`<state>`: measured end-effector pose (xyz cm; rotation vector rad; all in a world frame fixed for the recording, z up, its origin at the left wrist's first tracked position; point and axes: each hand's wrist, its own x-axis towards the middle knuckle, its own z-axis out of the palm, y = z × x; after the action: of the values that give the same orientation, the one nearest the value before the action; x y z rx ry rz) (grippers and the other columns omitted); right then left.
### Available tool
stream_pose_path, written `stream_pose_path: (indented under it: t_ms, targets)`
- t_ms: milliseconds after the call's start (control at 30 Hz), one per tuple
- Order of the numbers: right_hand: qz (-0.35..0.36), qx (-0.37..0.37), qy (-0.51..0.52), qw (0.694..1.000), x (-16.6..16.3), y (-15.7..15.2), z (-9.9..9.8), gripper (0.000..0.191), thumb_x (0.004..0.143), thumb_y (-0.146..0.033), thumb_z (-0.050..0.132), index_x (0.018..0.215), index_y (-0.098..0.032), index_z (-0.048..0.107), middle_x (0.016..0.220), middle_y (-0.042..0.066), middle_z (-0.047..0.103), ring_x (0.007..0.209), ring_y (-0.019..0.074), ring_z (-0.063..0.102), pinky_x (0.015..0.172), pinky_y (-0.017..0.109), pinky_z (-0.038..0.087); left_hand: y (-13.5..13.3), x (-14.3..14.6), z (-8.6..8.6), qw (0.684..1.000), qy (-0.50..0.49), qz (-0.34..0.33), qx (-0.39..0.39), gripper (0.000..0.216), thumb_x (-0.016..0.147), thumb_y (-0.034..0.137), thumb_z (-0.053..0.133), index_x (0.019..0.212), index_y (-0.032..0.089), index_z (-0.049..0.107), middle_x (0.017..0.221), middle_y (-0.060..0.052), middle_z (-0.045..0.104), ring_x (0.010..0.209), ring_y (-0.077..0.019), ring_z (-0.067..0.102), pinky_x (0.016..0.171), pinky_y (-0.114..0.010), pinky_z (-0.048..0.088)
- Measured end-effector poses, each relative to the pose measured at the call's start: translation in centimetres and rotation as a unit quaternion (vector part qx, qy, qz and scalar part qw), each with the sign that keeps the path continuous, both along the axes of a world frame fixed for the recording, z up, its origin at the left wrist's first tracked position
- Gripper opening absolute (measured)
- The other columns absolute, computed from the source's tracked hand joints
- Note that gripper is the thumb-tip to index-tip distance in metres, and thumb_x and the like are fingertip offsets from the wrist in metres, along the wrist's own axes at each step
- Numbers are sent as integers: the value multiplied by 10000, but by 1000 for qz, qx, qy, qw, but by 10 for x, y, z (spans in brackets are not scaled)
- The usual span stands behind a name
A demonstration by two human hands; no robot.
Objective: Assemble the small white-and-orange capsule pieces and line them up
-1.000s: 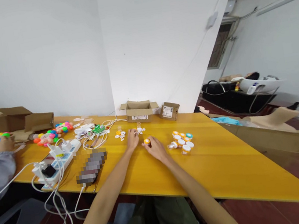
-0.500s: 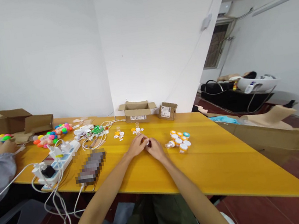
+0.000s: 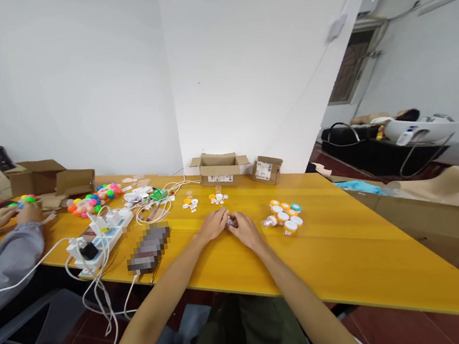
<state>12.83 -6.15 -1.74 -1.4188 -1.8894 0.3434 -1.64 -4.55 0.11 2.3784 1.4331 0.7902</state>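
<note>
My left hand (image 3: 214,223) and my right hand (image 3: 246,229) meet above the middle of the table, fingers closed together. Between them is a small clear jar (image 3: 232,222), mostly covered by the fingers, so its lid and contents cannot be made out. To the right of my right hand stands a cluster of small jars (image 3: 290,225) with white lids and orange rims, one of them teal. One clear jar (image 3: 269,221) lies on its side there. Beyond my hands are two little piles of white and orange discs (image 3: 190,204), each with a clear cup (image 3: 218,189) beside it.
Two cardboard boxes (image 3: 219,170) stand against the wall. On the left are a power strip (image 3: 112,234) with white cables, a blurred phone (image 3: 150,251), a green circuit board (image 3: 158,194) and colourful bead rings (image 3: 89,204). A co-worker's hands (image 3: 28,213) work at far left.
The camera view has swung left, shifting the scene rightward. My hands stay together around the small jar; the white part seen between the fingers earlier is now hidden.
</note>
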Motion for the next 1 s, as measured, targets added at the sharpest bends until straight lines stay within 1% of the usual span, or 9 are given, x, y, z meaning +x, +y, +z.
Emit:
stream_pose_path:
  t_ms: [133,333,433,533,733,867,1000]
  targets:
    - [8,10,3,1000,1,1,-4,92,765,-182,619,841,-232,618,914,48,689,853,216,641,772,316,473,1,1,-1,1000,4,8,-4,354,1007,389,318,922,222,618,816,-47,698,810,-211,652,743,-285,434]
    - [15,23,6,1000,1,2,-6,36,776,-243,633,807,-240,614,862,39,680,805,212,627,723,306,461,3,0,0,999,-42,4,-12,355,991,403,340,854,217,610,723,-27,654,744,-198,616,728,-283,428]
    - [19,23,24,999,0,1,-4,43,797,-283,618,797,-241,613,850,34,681,782,205,624,699,298,457,5,0,0,996,-85,11,-17,363,984,406,344,788,215,583,670,-12,612,699,-187,582,712,-283,423]
    - [28,23,50,998,0,1,-2,83,815,-320,601,831,-242,624,862,30,691,774,201,627,687,294,457,7,0,0,990,-140,20,-22,373,976,412,352,717,216,535,634,3,570,657,-171,543,685,-281,410]
    - [84,5,91,992,1,1,-2,225,881,-438,544,825,-238,630,750,4,684,691,187,617,669,285,462,10,-3,1,969,-243,31,-27,434,960,460,340,613,213,423,580,27,479,596,-134,449,622,-269,372]
    - [82,20,77,993,1,-1,-1,221,890,-425,537,817,-241,635,747,12,694,687,193,622,658,283,453,11,-4,0,965,-257,24,-40,489,948,510,344,563,215,396,531,32,425,567,-129,416,585,-269,345]
    - [68,51,47,995,1,-3,0,191,892,-397,550,841,-244,653,786,37,709,725,209,640,673,288,451,12,-3,0,964,-260,21,-43,523,942,537,347,537,212,407,523,26,439,557,-132,425,571,-273,341]
